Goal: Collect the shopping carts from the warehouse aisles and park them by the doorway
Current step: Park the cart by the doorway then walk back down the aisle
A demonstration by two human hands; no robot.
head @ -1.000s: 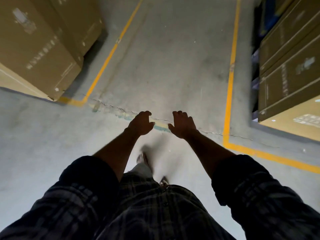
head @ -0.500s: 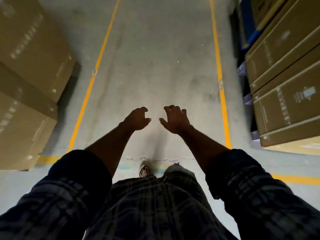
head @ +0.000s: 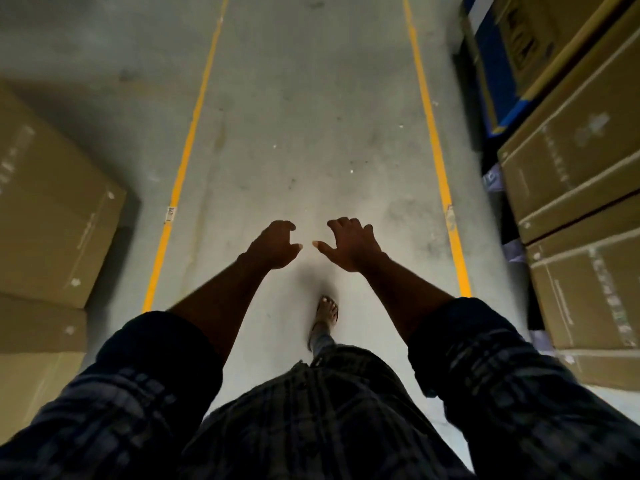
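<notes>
**Empty-handed in the aisle, no cart in sight**

The step in hand looks like the walk to find a cart. None shows anywhere in the frame, and neither does the doorway. The sensible course is to stay in the lane of floor (head: 311, 116) between the left line (head: 187, 161) and the right line (head: 433, 143), which run up the middle of the frame. The person should look up the aisle rather than down, since the view ends before any cart could appear. Stacked boxes crowd both edges: the left boxes (head: 52, 209) sit outside the left line, and the right boxes (head: 571, 174) stand outside the right one. A cart brought back this way will probably need the centre of the lane to clear them. One foot (head: 327, 311) is set forward, low in the frame's centre.

Both arms reach out ahead at centre frame. The left hand (head: 273, 245) and the right hand (head: 351, 245) hang side by side with palms down and fingers loosely curled. The thumbs point at each other — close, but apart. Neither hand holds or touches anything. The pose resembles a grip on a push bar, though no bar is there.
</notes>
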